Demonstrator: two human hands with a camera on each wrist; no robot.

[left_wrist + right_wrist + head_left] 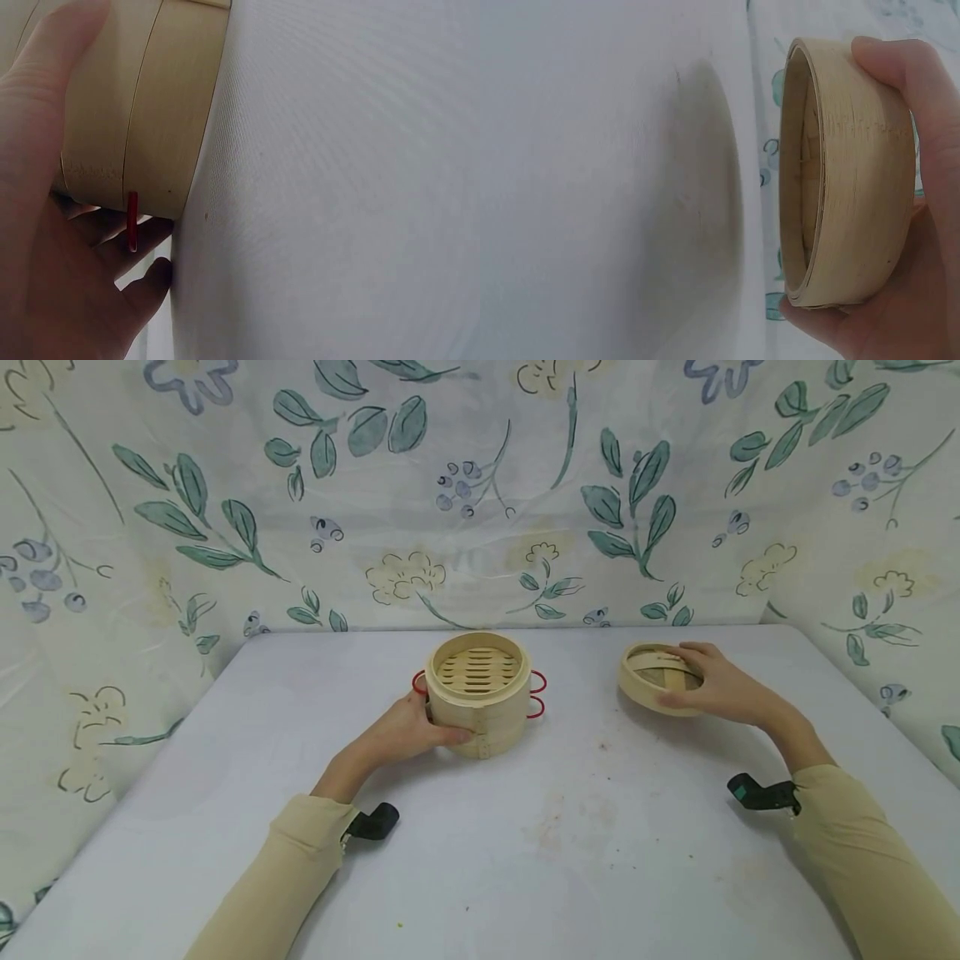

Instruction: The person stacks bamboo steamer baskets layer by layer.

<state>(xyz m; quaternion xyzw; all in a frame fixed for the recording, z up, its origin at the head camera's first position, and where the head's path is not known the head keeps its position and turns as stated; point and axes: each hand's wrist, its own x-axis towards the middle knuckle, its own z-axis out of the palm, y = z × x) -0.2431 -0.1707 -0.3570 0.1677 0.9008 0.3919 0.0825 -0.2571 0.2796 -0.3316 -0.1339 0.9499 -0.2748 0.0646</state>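
A round bamboo steamer (498,718), two tiers stacked, stands upright on the white table with its slatted inner floor showing from above. Red loop handles (546,681) stick out from its sides. My left hand (401,727) grips the stack from the left, thumb across the front and the other fingers behind, as the left wrist view of the steamer wall (169,112) also shows. To the right, my right hand (723,685) holds the bamboo lid (641,687) between thumb and fingers. In the right wrist view the lid (862,172) is raised off the table, its hollow underside facing down.
The white table (525,877) carries faint brown stains and small crumbs between and in front of the hands. A floral cloth (480,568) hangs along the back and sides. Black cameras (377,821) are strapped to both wrists.
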